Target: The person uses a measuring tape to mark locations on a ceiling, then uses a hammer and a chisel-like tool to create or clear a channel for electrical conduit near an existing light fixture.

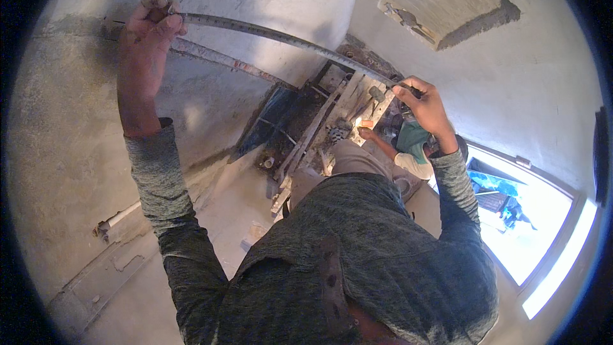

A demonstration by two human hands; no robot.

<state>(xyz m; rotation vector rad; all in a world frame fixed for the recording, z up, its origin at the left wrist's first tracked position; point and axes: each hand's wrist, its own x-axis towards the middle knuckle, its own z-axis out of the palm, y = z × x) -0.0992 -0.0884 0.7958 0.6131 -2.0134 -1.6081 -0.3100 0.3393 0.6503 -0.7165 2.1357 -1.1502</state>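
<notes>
A tape measure's long metal blade (281, 37) stretches in a slight bow between my raised hands, in front of the plastered wall. Its left end is pinched in the fingers of my left hand (148, 41), which is up close to the wall. The fingers of my right hand (426, 107) are wrapped round the other end, where a dark case partly shows. Below the blade, a stained pipe (223, 61) runs slantwise along the wall.
Under me are wooden planks (348, 105) with a mallet-like tool (377, 94). A co-worker's hand (367, 133) with a small orange object is close beside my legs. A dark panel (271, 118) leans at the wall; a bright opening (523, 217) lies right. A pipe stub (102, 230) protrudes low left.
</notes>
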